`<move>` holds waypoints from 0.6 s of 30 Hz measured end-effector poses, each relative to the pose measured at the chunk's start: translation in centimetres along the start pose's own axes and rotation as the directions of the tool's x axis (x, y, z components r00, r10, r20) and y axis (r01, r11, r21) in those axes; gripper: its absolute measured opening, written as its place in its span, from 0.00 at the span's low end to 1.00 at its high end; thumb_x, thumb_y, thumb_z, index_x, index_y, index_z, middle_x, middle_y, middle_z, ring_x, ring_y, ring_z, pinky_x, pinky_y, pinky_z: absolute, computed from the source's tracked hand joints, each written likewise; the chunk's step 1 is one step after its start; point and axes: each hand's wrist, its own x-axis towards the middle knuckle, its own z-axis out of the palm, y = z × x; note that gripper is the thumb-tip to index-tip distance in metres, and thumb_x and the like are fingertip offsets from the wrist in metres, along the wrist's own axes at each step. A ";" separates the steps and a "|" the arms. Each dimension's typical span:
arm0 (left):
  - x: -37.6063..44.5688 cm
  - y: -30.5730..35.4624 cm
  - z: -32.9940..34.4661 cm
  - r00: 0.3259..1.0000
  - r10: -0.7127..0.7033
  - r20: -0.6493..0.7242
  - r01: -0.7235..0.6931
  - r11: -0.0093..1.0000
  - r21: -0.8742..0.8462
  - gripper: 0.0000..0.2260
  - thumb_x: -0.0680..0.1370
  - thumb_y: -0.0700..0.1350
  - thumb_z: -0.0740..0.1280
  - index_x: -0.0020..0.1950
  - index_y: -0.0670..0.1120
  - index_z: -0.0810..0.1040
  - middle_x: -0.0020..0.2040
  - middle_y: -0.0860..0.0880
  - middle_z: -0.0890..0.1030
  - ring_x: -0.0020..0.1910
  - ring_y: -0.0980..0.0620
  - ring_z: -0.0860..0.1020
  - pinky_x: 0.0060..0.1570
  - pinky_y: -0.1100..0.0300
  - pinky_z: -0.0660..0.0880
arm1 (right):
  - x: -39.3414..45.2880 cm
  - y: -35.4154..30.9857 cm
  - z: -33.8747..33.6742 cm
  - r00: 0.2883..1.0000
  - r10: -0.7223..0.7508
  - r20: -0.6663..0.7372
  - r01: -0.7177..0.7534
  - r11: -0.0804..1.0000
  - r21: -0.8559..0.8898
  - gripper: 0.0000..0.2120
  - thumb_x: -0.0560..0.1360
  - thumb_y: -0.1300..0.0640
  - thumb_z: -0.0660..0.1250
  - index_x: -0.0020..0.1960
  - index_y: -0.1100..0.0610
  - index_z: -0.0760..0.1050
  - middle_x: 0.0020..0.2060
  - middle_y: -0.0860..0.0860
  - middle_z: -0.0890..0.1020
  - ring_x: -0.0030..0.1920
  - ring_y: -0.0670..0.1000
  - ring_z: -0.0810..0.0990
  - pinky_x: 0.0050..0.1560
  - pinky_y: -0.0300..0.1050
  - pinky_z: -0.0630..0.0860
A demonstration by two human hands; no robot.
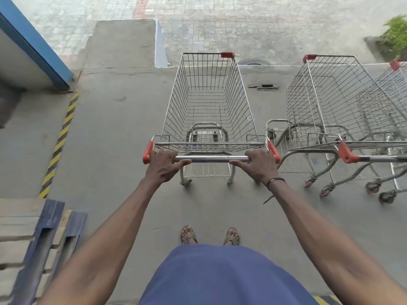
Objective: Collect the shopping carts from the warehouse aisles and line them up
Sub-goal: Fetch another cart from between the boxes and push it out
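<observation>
While both hands grip the handlebar [209, 159] of an empty wire shopping cart [209, 102], the lineup is only partly built. Left hand [164, 165] is wrapped on the bar near its left red end cap, right hand [261, 165] near the right cap, thumbs under, fingers over.

The held cart stands on the concrete floor [114, 133], just left of the parked row [343, 119], roughly parallel to it but not in it. In that row at least two carts look nested, a third red corner showing at the frame edge; exact count unclear.

Judgement: some carts collected and lined up, this one delivered near the row but not yet set in line. Left: get it into the row, either nested in or squared up alongside. Whether more remain in the aisles can't be told from here.

Yellow-black hazard stripe [59, 146] is well left of the held cart.
</observation>
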 end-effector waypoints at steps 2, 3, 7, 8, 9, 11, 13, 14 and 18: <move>-0.8 0.3 0.4 1.000 -0.020 -0.009 0.020 1.000 -0.008 0.32 0.76 0.77 0.56 0.33 0.49 0.70 0.32 0.54 0.73 0.37 0.49 0.72 0.49 0.49 0.60 | -0.7 0.2 -0.1 1.000 0.001 -0.009 0.000 0.998 0.055 0.39 0.70 0.14 0.52 0.31 0.51 0.67 0.29 0.44 0.71 0.39 0.54 0.76 0.51 0.54 0.71; -1.3 0.4 0.5 1.000 -0.026 -0.012 0.026 1.000 -0.012 0.32 0.77 0.77 0.57 0.33 0.49 0.70 0.32 0.54 0.73 0.37 0.50 0.72 0.49 0.48 0.61 | -1.0 0.2 -0.2 1.000 0.003 0.007 -0.004 0.997 0.072 0.39 0.69 0.14 0.52 0.32 0.51 0.68 0.30 0.43 0.70 0.40 0.53 0.74 0.52 0.54 0.69; -2.3 1.0 0.7 0.998 -0.046 -0.030 0.045 0.998 -0.032 0.30 0.77 0.73 0.62 0.33 0.48 0.70 0.31 0.53 0.73 0.38 0.49 0.73 0.51 0.47 0.63 | -1.6 0.3 -0.2 0.997 0.031 0.068 -0.038 0.994 0.102 0.41 0.67 0.13 0.50 0.35 0.51 0.73 0.34 0.41 0.68 0.48 0.51 0.68 0.55 0.53 0.61; -2.4 1.1 0.6 0.998 -0.050 -0.027 0.049 0.998 -0.037 0.30 0.77 0.73 0.62 0.33 0.47 0.71 0.31 0.53 0.73 0.38 0.49 0.73 0.51 0.46 0.63 | -1.6 0.3 -0.2 0.996 0.040 0.082 -0.049 0.992 0.117 0.40 0.67 0.14 0.51 0.36 0.52 0.73 0.34 0.41 0.69 0.49 0.51 0.68 0.54 0.52 0.59; -2.3 1.2 0.7 0.998 -0.055 -0.023 0.054 0.998 -0.042 0.31 0.77 0.74 0.61 0.34 0.47 0.71 0.32 0.52 0.73 0.38 0.49 0.73 0.51 0.46 0.63 | -1.5 0.4 -0.2 0.995 0.048 0.091 -0.060 0.989 0.135 0.39 0.66 0.15 0.53 0.35 0.52 0.73 0.35 0.41 0.70 0.50 0.51 0.68 0.54 0.51 0.58; -2.2 1.2 0.8 0.998 -0.056 -0.017 0.055 0.998 -0.044 0.32 0.77 0.75 0.60 0.34 0.46 0.71 0.32 0.52 0.73 0.38 0.49 0.73 0.50 0.47 0.62 | -1.3 0.7 0.0 0.994 0.060 0.093 -0.075 0.982 0.173 0.39 0.66 0.15 0.55 0.35 0.52 0.74 0.35 0.43 0.72 0.51 0.52 0.70 0.55 0.52 0.58; -1.9 1.3 1.0 0.998 -0.059 -0.017 0.058 0.998 -0.039 0.32 0.77 0.76 0.58 0.34 0.47 0.70 0.32 0.52 0.73 0.38 0.49 0.73 0.51 0.47 0.62 | -0.8 1.2 0.2 0.995 0.060 0.080 -0.074 0.979 0.191 0.39 0.66 0.15 0.57 0.34 0.53 0.74 0.34 0.44 0.74 0.51 0.52 0.71 0.54 0.52 0.59; -1.7 1.4 1.0 0.998 -0.064 -0.012 0.064 0.997 -0.037 0.32 0.77 0.76 0.57 0.34 0.47 0.70 0.32 0.52 0.74 0.38 0.49 0.73 0.51 0.47 0.62 | -0.4 1.4 0.2 0.996 0.057 0.073 -0.070 0.978 0.198 0.40 0.66 0.15 0.58 0.34 0.54 0.74 0.34 0.45 0.75 0.50 0.53 0.73 0.54 0.52 0.59; 0.0 2.3 1.0 0.996 -0.089 -0.007 0.089 0.996 -0.032 0.32 0.77 0.75 0.58 0.34 0.47 0.70 0.33 0.51 0.75 0.39 0.47 0.74 0.54 0.44 0.63 | 1.9 2.4 -0.3 0.998 0.030 0.063 -0.045 0.968 0.248 0.42 0.64 0.14 0.58 0.33 0.56 0.73 0.32 0.49 0.78 0.45 0.53 0.77 0.51 0.52 0.62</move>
